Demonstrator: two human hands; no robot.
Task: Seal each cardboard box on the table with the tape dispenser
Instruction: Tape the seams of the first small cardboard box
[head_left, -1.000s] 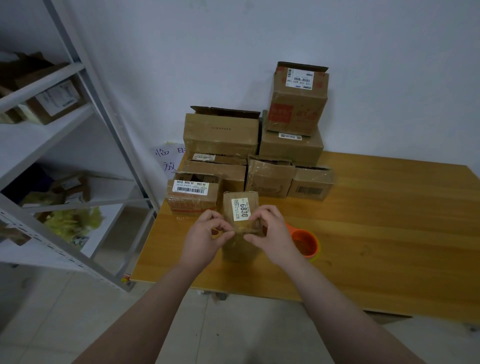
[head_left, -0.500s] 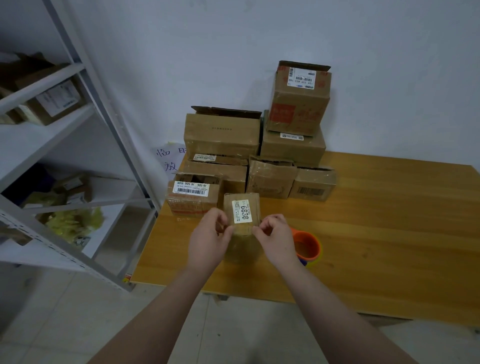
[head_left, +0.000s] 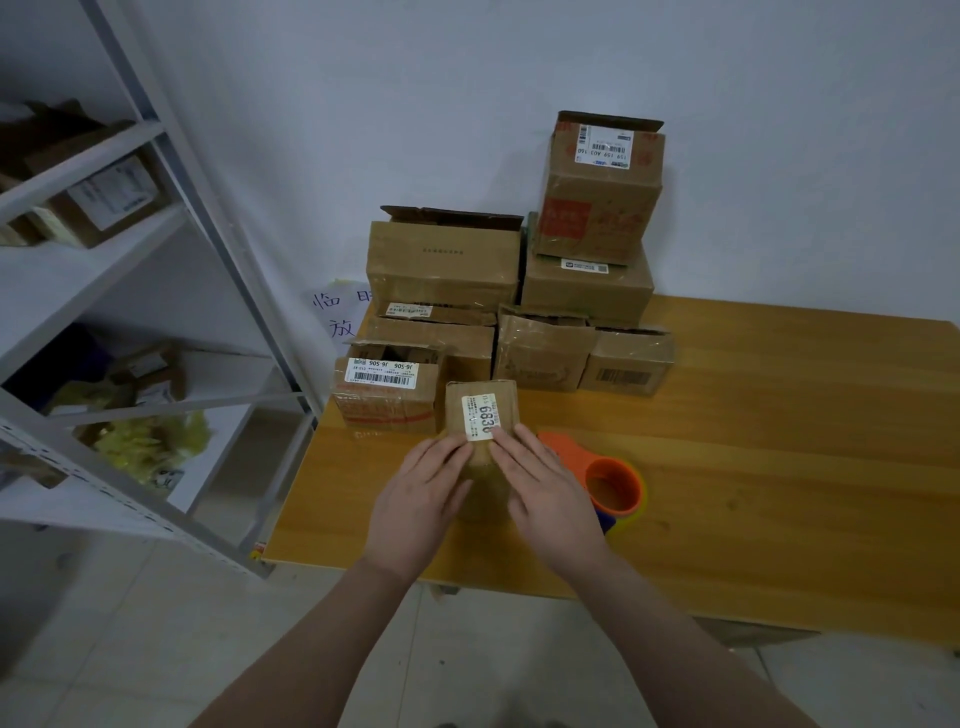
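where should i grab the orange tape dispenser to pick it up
Take the tape dispenser by its orange handle, the narrow part running up and left from the round roll toward the small box. Come from above with the right hand, which already lies right beside it. The handle looks slim enough to wrap; the roll is wide and round.

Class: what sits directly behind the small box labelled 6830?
Behind the small box stand stacked cardboard boxes. Both hands cover its near end, so that part is hidden.

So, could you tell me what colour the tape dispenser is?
Orange, the tape dispenser, with a yellowish rim; the head view shows it.
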